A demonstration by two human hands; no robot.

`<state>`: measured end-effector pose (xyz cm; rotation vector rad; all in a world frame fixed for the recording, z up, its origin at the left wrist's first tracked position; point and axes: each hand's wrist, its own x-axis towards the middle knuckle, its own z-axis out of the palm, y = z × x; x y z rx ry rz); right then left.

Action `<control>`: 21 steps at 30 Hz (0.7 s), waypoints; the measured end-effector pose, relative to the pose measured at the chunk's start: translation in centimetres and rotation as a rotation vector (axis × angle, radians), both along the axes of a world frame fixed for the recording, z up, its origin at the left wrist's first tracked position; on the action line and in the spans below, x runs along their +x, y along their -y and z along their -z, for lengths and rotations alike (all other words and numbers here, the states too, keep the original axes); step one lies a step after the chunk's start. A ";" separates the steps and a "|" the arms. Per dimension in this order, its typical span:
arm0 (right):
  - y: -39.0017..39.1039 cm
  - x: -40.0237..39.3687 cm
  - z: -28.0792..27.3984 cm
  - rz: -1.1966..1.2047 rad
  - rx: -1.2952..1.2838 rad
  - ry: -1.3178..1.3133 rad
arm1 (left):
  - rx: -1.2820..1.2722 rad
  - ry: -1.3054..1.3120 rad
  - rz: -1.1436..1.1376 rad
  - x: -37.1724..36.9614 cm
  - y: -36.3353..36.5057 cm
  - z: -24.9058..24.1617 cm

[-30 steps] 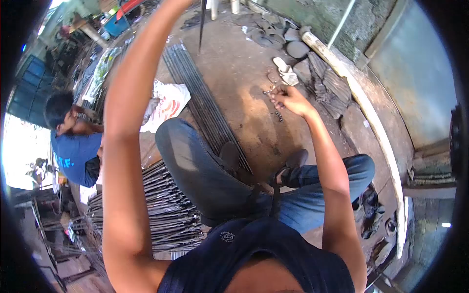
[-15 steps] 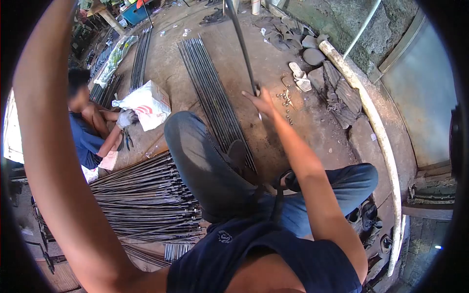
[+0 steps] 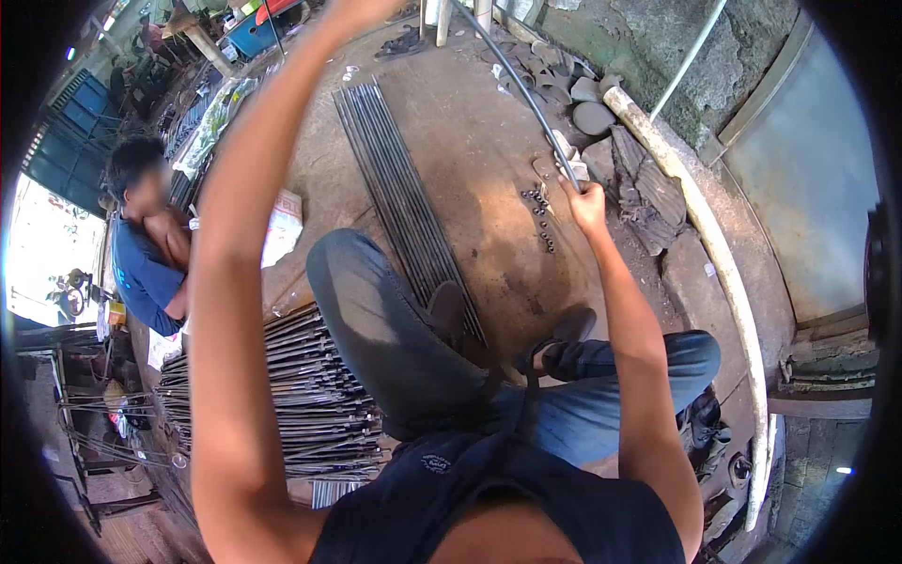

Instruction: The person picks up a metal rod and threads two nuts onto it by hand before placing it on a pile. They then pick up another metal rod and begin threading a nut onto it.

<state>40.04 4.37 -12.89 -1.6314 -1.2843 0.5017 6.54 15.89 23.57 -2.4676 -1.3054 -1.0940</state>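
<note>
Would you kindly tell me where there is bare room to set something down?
Bare floor lies between the row of long rods and the small dark pieces; another patch separates those rods from the white bag. It is crowded at the rod bundle and around the crumpled dark heap, near the right hand holding a rod.

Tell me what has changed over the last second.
The right hand left the small dark pieces, took hold of a rod near its end and moved it rightward past them; the rod slants more now. The rods on the floor and the pale pole stayed put.
</note>
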 end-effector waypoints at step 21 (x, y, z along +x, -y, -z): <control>-3.9 -7.9 4.8 -0.142 -0.684 -0.023 | -0.738 -0.457 0.069 1.0 3.4 27.5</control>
